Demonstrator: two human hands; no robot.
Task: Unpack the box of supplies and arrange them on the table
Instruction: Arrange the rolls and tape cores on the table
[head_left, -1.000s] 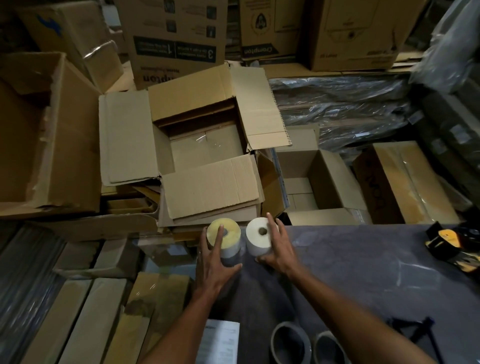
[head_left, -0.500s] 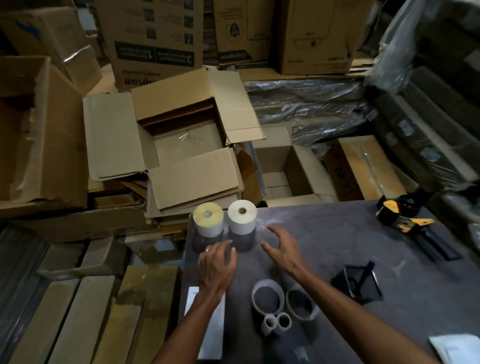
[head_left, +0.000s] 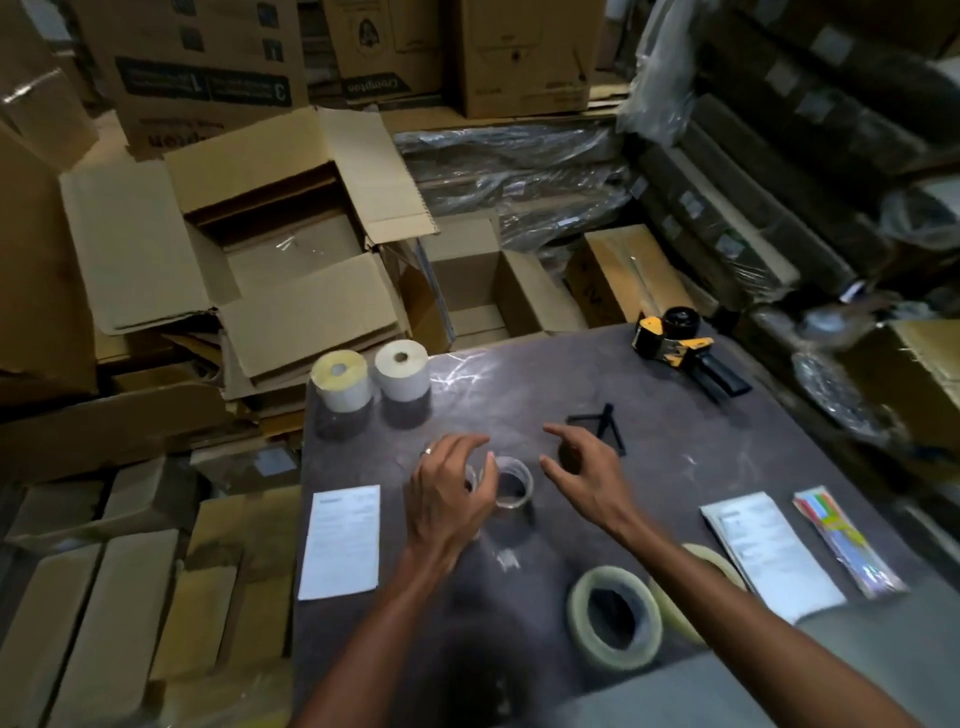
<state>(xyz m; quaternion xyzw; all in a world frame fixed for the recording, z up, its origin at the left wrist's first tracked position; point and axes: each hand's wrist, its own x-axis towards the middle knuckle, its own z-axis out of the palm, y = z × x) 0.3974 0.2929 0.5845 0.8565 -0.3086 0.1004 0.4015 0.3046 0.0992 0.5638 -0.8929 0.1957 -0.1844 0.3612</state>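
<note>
Two label rolls, a yellowish one (head_left: 340, 382) and a white one (head_left: 401, 370), stand side by side at the far left corner of the dark table (head_left: 519, 395). Behind them lies the open cardboard box (head_left: 291, 260), showing only its bare bottom. My left hand (head_left: 449, 501) curls around a small tape roll (head_left: 471, 482) that it mostly hides. A second small clear tape roll (head_left: 513, 488) stands against its thumb. My right hand (head_left: 584, 480) hovers just to the right, fingers spread and holding nothing. A large tape roll (head_left: 615, 616) lies nearer me, and another (head_left: 698, 558) sits partly behind my right forearm.
A printed sheet (head_left: 343, 540) lies at the table's left edge. Folded papers (head_left: 769, 556) and a colourful packet (head_left: 847, 540) lie at the right. A yellow and black tape dispenser (head_left: 675, 343) and a small black stand (head_left: 602, 423) sit further back. Cartons crowd the floor on every side.
Both hands let go of the two label rolls, which stay standing at the table corner. The hands drew back toward me, and the left now curls over the small tape rolls.
</note>
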